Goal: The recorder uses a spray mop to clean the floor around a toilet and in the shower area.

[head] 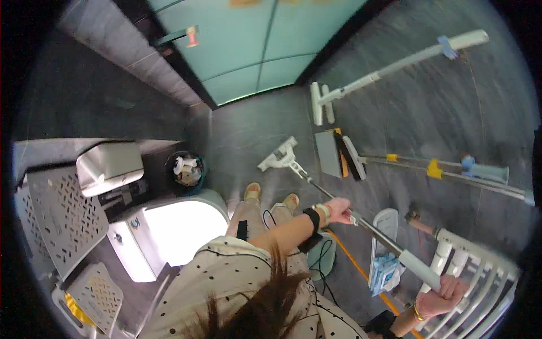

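A mop with a white head (pixel 279 156) and a metal pole (pixel 383 239) slants across the view, its head low over the grey tiled floor (pixel 237 131). My left hand (pixel 338 210) reaches across my body and grips the pole near a white clamp. The top of the pale handle grip (pixel 419 269) is in my right hand (pixel 444 294), fingers curled round it, close to a white towel radiator (pixel 487 271). Whether the mop head touches the floor I cannot tell.
A toilet (pixel 186 229) and a waste bin (pixel 185 171) stand left. Along the right wall lean a white-handled mop (pixel 398 63) and a broom (pixel 351 159) beside a grey dustpan (pixel 328 154). A frosted glass door (pixel 254 46) lies ahead. An orange hose (pixel 351 256) runs near my right side.
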`<act>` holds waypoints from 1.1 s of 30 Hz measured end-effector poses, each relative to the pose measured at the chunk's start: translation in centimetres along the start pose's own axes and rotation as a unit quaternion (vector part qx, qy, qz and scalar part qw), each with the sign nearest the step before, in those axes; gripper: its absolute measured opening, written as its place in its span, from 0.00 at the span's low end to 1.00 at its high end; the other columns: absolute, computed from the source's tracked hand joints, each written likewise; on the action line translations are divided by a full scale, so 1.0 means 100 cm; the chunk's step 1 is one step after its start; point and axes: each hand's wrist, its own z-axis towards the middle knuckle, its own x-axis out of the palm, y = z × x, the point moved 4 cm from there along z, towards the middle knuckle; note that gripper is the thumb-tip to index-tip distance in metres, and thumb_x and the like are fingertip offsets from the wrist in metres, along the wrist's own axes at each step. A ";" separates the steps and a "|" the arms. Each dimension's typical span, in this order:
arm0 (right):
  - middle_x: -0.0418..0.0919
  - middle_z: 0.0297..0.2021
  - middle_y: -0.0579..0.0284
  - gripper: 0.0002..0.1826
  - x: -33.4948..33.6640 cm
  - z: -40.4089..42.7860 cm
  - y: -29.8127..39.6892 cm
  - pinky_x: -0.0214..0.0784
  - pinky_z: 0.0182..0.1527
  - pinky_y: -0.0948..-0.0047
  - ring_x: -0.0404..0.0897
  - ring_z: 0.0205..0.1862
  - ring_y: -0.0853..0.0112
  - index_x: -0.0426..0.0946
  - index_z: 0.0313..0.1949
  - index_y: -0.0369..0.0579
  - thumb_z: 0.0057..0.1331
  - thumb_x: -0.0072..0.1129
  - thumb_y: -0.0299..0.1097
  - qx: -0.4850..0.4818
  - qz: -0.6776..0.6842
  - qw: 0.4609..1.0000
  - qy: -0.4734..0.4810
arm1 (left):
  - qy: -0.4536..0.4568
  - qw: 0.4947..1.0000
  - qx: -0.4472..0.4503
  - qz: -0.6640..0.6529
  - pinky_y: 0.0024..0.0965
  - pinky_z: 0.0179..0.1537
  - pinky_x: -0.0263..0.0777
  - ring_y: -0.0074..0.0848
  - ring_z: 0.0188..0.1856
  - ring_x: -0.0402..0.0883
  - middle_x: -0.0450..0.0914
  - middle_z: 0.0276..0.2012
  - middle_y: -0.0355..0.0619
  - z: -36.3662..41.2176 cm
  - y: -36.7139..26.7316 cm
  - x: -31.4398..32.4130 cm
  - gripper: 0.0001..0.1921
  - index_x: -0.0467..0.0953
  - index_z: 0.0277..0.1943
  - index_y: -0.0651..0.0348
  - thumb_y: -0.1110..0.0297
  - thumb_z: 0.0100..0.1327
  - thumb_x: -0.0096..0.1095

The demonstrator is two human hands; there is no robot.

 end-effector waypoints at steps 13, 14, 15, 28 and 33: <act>0.58 0.23 0.65 0.10 -0.131 -0.120 -0.039 0.57 0.32 0.72 0.62 0.26 0.75 0.62 0.23 0.46 0.60 0.46 0.36 -0.037 -0.118 0.964 -0.236 | 0.036 0.991 -0.011 0.130 0.41 0.34 0.70 0.49 0.32 0.76 0.75 0.27 0.56 -0.001 -0.017 0.028 0.27 0.75 0.31 0.67 0.44 0.55 0.59; 0.59 0.25 0.64 0.11 -0.120 -0.131 -0.052 0.59 0.34 0.70 0.64 0.28 0.74 0.64 0.22 0.44 0.59 0.47 0.36 -0.017 -0.106 0.964 -0.242 | 0.043 0.980 -0.041 0.189 0.42 0.37 0.71 0.50 0.34 0.76 0.76 0.28 0.57 0.005 -0.004 0.020 0.27 0.76 0.31 0.66 0.43 0.55 0.60; 0.61 0.25 0.66 0.08 -0.104 -0.141 -0.063 0.59 0.33 0.70 0.65 0.29 0.74 0.66 0.23 0.47 0.57 0.50 0.35 0.050 -0.083 0.963 -0.251 | 0.078 0.978 -0.110 0.161 0.43 0.41 0.71 0.50 0.38 0.76 0.77 0.31 0.58 0.013 0.002 0.009 0.27 0.76 0.32 0.66 0.43 0.54 0.61; 0.67 0.23 0.64 0.11 -0.189 -0.326 -0.082 0.67 0.36 0.70 0.64 0.25 0.77 0.60 0.28 0.48 0.58 0.47 0.16 0.142 -0.070 0.954 -0.254 | 0.316 0.883 0.052 0.344 0.40 0.41 0.72 0.43 0.40 0.77 0.78 0.36 0.51 -0.094 0.067 0.120 0.23 0.72 0.42 0.62 0.56 0.47 0.70; 0.67 0.23 0.65 0.08 -0.352 -0.415 0.004 0.67 0.36 0.69 0.68 0.28 0.74 0.59 0.27 0.47 0.60 0.48 0.23 0.134 0.009 0.919 -0.370 | 0.357 0.930 0.054 0.074 0.39 0.37 0.74 0.40 0.38 0.79 0.77 0.33 0.51 -0.211 0.035 0.313 0.25 0.70 0.44 0.62 0.61 0.45 0.73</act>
